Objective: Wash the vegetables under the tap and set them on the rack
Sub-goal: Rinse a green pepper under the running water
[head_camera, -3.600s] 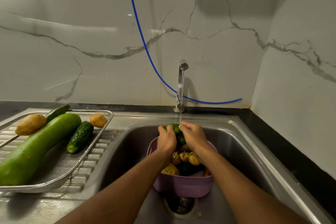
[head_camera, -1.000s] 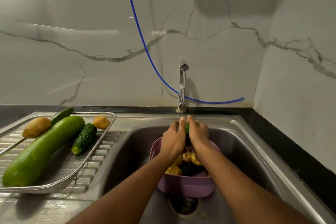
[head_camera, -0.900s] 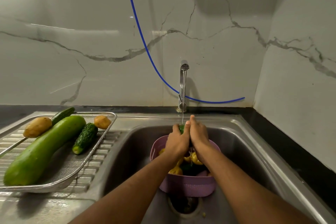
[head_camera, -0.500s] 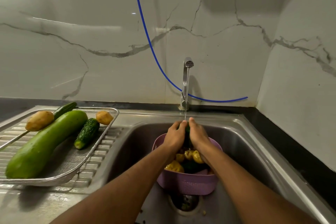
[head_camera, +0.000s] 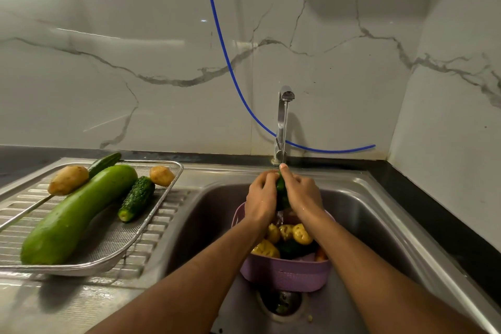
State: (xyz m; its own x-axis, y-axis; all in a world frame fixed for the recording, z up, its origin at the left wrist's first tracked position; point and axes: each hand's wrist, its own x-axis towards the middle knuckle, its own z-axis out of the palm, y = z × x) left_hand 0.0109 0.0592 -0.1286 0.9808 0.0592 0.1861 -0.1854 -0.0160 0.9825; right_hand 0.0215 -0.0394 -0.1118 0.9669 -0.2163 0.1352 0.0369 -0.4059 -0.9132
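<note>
My left hand and my right hand are pressed together around a dark green vegetable, held upright under the thin stream from the tap. Most of that vegetable is hidden between my palms. Below my hands a purple basket in the sink holds several potatoes and dark green vegetables. On the wire rack at the left lie a large pale green gourd, a bumpy cucumber, a smooth cucumber and two potatoes.
The steel sink has a drain just in front of the basket. The rack rests on the ribbed draining board. A blue hose hangs down the marble wall behind the tap. A black counter edge runs along the right.
My hands have kept rubbing the green vegetable under the stream, turning it from lying across to upright between my palms. The rack's contents have not moved.
</note>
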